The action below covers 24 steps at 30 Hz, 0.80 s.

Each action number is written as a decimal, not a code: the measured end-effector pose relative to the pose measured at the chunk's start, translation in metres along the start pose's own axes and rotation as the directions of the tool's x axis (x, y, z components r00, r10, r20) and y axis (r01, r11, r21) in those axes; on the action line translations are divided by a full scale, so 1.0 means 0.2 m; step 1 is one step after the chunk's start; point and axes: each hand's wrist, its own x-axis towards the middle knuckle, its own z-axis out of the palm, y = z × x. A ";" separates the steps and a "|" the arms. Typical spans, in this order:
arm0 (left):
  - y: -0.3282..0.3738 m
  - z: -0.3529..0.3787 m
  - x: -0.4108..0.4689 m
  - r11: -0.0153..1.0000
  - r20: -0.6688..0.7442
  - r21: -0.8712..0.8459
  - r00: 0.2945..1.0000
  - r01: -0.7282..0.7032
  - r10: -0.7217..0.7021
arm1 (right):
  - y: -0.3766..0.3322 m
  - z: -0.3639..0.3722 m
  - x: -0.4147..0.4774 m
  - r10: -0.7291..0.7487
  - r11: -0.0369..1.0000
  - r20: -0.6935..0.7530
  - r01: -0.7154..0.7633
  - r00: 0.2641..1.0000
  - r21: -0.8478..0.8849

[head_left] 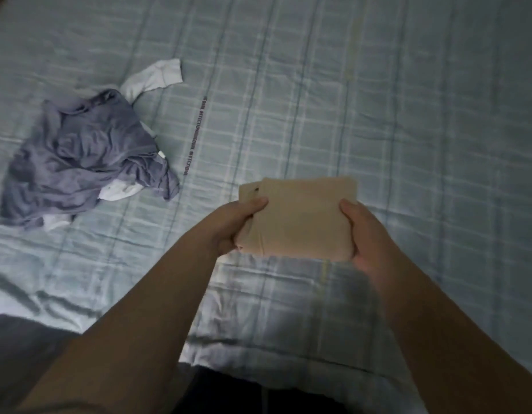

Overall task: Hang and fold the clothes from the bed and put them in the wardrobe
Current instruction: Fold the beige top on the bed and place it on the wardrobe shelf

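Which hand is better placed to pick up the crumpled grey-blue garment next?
Left, probably. The left hand grips the folded beige garment on the side nearer the crumpled grey-blue garment, which lies on the left of the bed. The right hand would have to cross over, though both are occupied now.

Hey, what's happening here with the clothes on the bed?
A person is tidying laundry. Their left hand and right hand grip a folded beige garment by its two sides, over the checked bed. It looks ready to be put away. Further left on the bed, a crumpled blue-grey garment lies in a heap on some white clothing, neither yet folded.
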 end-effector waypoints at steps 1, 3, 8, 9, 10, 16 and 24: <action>-0.01 0.03 -0.13 0.998 0.024 -0.041 0.999 -0.046 0.047 | -0.03 -0.01 -0.12 -0.060 0.998 0.054 0.061 0.997 -0.019; -0.01 0.10 -0.40 0.986 0.029 -0.083 0.989 -0.142 0.145 | -0.12 -0.04 -0.35 -0.172 0.982 0.124 0.180 0.977 -0.063; 0.09 0.23 -1.07 0.916 -0.068 0.027 0.913 -0.400 0.401 | -0.42 0.06 -0.88 -0.350 0.908 0.274 0.397 0.896 -0.136; 0.12 0.23 -1.20 0.890 -0.103 0.043 0.884 -0.454 0.456 | -0.47 0.11 -0.97 -0.384 0.888 0.294 0.438 0.875 -0.143; 0.14 0.23 -1.32 0.857 -0.141 0.057 0.846 -0.512 0.515 | -0.52 0.18 -1.06 -0.418 0.865 0.313 0.479 0.853 -0.149; 0.19 0.01 -2.07 0.628 -0.392 0.153 0.537 -0.763 0.747 | -0.67 0.74 -1.50 -0.446 0.788 0.535 0.598 0.718 -0.146; -0.11 -0.61 -2.86 0.455 -0.721 0.258 0.143 -0.852 0.678 | -0.35 1.82 -1.95 -0.368 0.649 0.700 0.708 0.612 -0.279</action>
